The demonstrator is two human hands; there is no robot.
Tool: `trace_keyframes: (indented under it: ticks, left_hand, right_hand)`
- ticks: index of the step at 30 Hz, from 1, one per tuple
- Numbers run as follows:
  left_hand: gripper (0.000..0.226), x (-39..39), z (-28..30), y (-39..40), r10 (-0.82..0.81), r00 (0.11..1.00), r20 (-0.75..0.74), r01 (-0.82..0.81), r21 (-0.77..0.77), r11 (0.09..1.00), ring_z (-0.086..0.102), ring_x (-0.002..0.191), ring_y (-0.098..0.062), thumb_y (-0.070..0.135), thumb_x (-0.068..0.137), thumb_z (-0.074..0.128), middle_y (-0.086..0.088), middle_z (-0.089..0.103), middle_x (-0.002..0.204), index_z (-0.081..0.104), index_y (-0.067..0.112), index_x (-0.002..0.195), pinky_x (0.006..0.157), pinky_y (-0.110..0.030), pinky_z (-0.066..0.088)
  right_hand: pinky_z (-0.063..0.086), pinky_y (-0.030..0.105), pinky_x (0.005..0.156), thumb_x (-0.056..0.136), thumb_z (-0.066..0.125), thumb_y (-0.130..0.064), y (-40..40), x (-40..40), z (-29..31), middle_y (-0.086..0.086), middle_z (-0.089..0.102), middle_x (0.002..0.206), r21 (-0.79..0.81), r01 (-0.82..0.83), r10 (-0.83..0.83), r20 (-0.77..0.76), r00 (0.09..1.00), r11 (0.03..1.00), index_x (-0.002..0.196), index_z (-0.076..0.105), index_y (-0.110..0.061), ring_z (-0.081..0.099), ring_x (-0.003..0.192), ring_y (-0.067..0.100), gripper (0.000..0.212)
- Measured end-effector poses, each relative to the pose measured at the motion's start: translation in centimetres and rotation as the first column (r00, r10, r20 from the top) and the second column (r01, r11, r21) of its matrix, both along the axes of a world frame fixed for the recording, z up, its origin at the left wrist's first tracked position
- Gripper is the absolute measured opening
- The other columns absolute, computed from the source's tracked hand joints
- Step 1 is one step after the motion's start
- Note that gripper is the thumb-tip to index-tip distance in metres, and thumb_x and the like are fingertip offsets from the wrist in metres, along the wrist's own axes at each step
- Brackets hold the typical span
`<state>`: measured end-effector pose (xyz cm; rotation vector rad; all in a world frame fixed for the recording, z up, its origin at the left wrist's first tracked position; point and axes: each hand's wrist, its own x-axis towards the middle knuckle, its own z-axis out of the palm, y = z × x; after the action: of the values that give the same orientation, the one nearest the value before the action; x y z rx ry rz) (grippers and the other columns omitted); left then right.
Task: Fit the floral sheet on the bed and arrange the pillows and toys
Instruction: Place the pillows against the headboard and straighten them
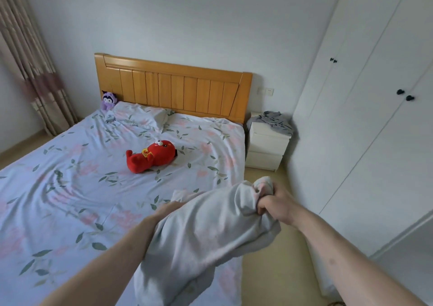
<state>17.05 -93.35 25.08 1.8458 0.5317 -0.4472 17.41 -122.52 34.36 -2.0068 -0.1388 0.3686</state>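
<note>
The floral sheet [77,188] covers the bed, wrinkled in places. A red plush toy [150,156] lies on its side mid-bed. A small purple plush toy [108,100] sits at the headboard's left corner, beside a floral pillow [140,115]. Over the bed's right edge I hold a pale pillow in its case [206,233]. My right hand [276,208] grips a bunched corner of it. My left hand [171,208] is mostly hidden behind the fabric, so its grip is hard to see.
A wooden headboard [173,87] stands against the back wall. A white nightstand [267,146] with grey clothing [276,120] on top sits right of the bed. White wardrobe doors [365,118] line the right side, a curtain [30,66] hangs at left.
</note>
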Motion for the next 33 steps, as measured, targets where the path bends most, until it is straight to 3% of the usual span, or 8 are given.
trace_keyframes:
  ticks: [3,9,13,17,20,24,29,33]
  left_hand:
    - [0.096,0.9,-0.2,-5.8,0.201,0.978,0.058,-0.192,-0.132,0.972,0.061,0.105,-0.023,0.038,0.052,0.080,-0.009,0.055,0.141,0.054,0.002,0.137,0.084,-0.031,0.049]
    - [0.087,2.7,0.8,-15.3,0.360,0.912,0.196,-0.331,-0.166,0.929,0.066,0.098,-0.020,0.026,0.033,0.082,-0.003,0.071,0.112,0.063,0.018,0.117,0.079,-0.033,0.055]
    - [0.076,5.1,2.4,-19.9,0.350,0.874,0.338,-0.318,-0.147,0.937,0.070,0.097,-0.021,0.015,0.038,0.084,0.000,0.075,0.101,0.067,0.019,0.112,0.082,-0.035,0.058]
    - [0.080,6.7,3.7,-21.4,0.277,0.856,0.436,-0.258,-0.104,0.960,0.069,0.099,-0.018,0.018,0.042,0.087,0.001,0.073,0.104,0.064,0.020,0.119,0.083,-0.032,0.055]
    - [0.076,7.8,5.0,-22.2,0.238,0.830,0.504,-0.224,-0.090,0.970,0.069,0.098,-0.010,0.014,0.048,0.084,0.003,0.073,0.106,0.064,0.029,0.120,0.079,-0.024,0.055]
    - [0.074,10.7,5.8,-22.2,0.190,0.779,0.597,-0.172,-0.087,0.981,0.067,0.104,-0.020,0.012,0.050,0.084,-0.006,0.070,0.113,0.065,0.029,0.119,0.089,-0.037,0.055]
    - [0.058,17.7,5.9,-20.9,0.132,0.753,0.645,-0.114,-0.070,0.991,0.064,0.093,-0.012,0.005,0.056,0.084,0.005,0.067,0.097,0.067,0.028,0.107,0.081,-0.028,0.051]
    - [0.068,22.9,5.5,-18.8,0.133,0.743,0.656,-0.109,-0.078,0.991,0.066,0.104,-0.023,0.013,0.056,0.088,-0.011,0.066,0.113,0.065,0.024,0.119,0.093,-0.047,0.052]
  right_hand:
    - [0.043,0.009,0.058,0.055,0.052,-0.003,-6.9,1.5,-2.0,-0.020,0.059,0.056,0.069,-0.039,0.044,-0.085,0.995,0.997,0.049,0.060,-0.022,0.054,0.057,-0.005,0.022]
    - [0.053,0.042,0.096,0.078,0.069,-0.031,-19.3,6.1,-5.3,0.005,0.070,0.116,0.168,-0.008,0.076,-0.402,0.912,0.986,0.119,0.062,-0.015,0.067,0.108,0.026,0.044]
    - [0.054,0.039,0.085,0.091,0.057,-0.054,-23.7,9.3,-5.0,0.015,0.068,0.121,0.174,0.035,0.062,-0.523,0.850,0.984,0.135,0.056,-0.002,0.062,0.121,0.039,0.068]
    - [0.055,0.034,0.089,0.096,0.053,-0.055,-24.3,11.7,-5.5,0.008,0.078,0.102,0.165,-0.045,0.137,-0.606,0.784,0.985,0.113,0.073,-0.008,0.076,0.093,0.022,0.054]
    - [0.051,0.041,0.105,0.084,0.060,-0.072,-23.7,14.8,-7.2,0.004,0.076,0.114,0.110,-0.063,0.117,-0.607,0.786,0.992,0.126,0.070,-0.017,0.073,0.106,0.023,0.070]
    - [0.055,0.036,0.098,0.059,0.066,-0.091,-21.4,18.6,-7.9,-0.002,0.071,0.122,-0.017,-0.119,0.089,-0.563,0.822,0.993,0.131,0.065,-0.020,0.069,0.108,0.019,0.101]
    - [0.051,0.035,0.103,0.077,0.048,-0.089,-19.3,25.8,-7.8,-0.004,0.069,0.123,-0.025,-0.132,0.094,-0.572,0.815,0.991,0.137,0.060,-0.025,0.066,0.110,0.016,0.089]
    - [0.053,0.037,0.100,0.073,0.046,-0.092,-17.9,31.6,-7.6,-0.003,0.073,0.117,-0.039,-0.079,0.044,-0.556,0.830,0.996,0.130,0.066,-0.029,0.069,0.107,0.017,0.088]
